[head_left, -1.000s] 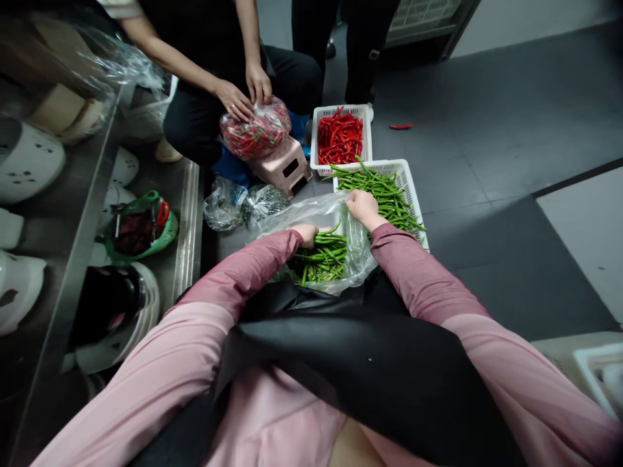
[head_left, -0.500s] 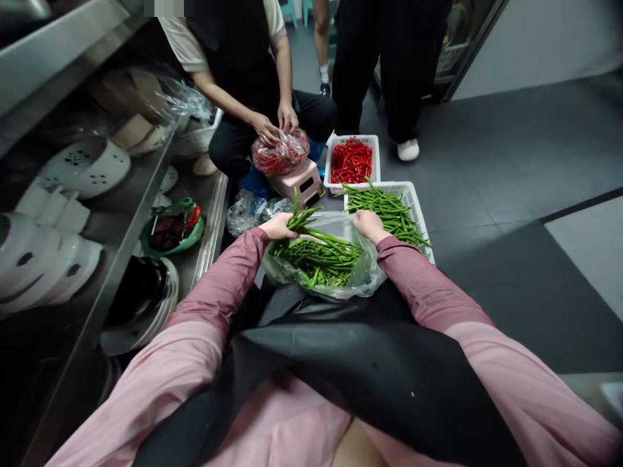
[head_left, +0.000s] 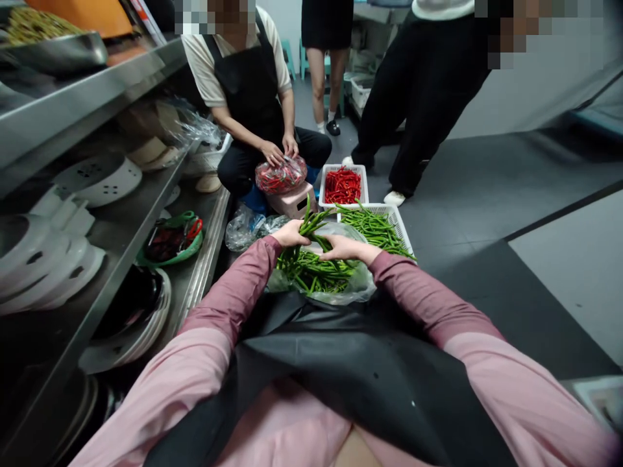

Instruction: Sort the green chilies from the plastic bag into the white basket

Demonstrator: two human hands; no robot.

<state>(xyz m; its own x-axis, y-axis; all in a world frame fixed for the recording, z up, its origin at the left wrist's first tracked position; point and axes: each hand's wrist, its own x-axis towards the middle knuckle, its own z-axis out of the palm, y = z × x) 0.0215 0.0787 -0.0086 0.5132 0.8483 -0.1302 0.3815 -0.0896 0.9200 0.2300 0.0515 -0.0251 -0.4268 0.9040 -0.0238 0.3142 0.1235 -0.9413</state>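
White baskets [head_left: 402, 227], pink stool [head_left: 287, 205] on grey floor [head_left: 487, 188]

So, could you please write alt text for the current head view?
A person's left hand grips a bunch of green peppers above an open plastic bag of more, the right hand close by. Beyond, a co-worker's hands touch a bag of red peppers on a pink stool, near white baskets of peppers.

You have open floor [head_left: 487, 207] right; the shelf [head_left: 134, 237] bars your left; on the bag's [head_left: 363, 282] far side stand the stool [head_left: 292, 202] and crates [head_left: 402, 226].
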